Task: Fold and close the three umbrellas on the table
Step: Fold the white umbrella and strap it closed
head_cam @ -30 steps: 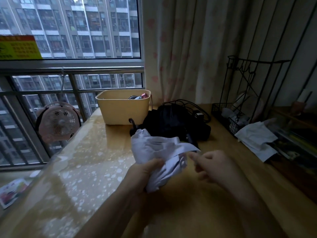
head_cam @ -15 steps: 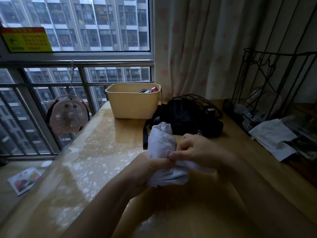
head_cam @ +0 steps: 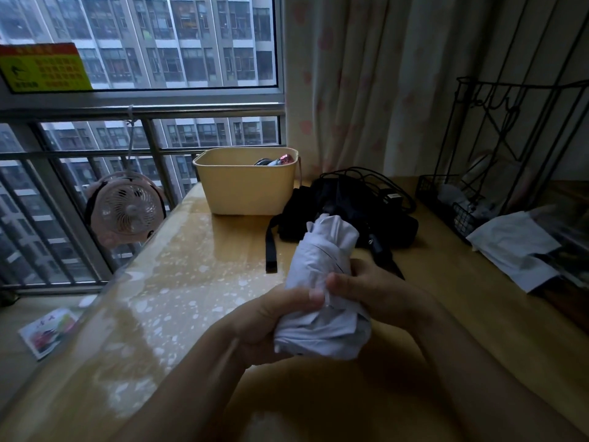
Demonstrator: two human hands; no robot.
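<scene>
A pale white folding umbrella point(head_cam: 325, 282) is bundled up above the wooden table point(head_cam: 207, 282), its tip pointing away from me. My left hand point(head_cam: 271, 323) grips its lower part from the left, thumb across the fabric. My right hand point(head_cam: 373, 291) grips it from the right, thumb pressing the cloth near the left thumb. Behind it lies a black umbrella point(head_cam: 350, 212) in a loose heap, with a black strap point(head_cam: 271, 247) trailing toward me. A third umbrella is not distinguishable.
A beige plastic tub point(head_cam: 245, 189) with small items stands at the table's back. A black wire rack point(head_cam: 497, 173) and white cloth point(head_cam: 516, 247) occupy the right side. A small pink fan point(head_cam: 126, 210) hangs on the window railing to the left.
The umbrella's loose flap has been wrapped round the bundle. My right hand moved in from the right and now grips the fabric. The bundle stands more upright.
</scene>
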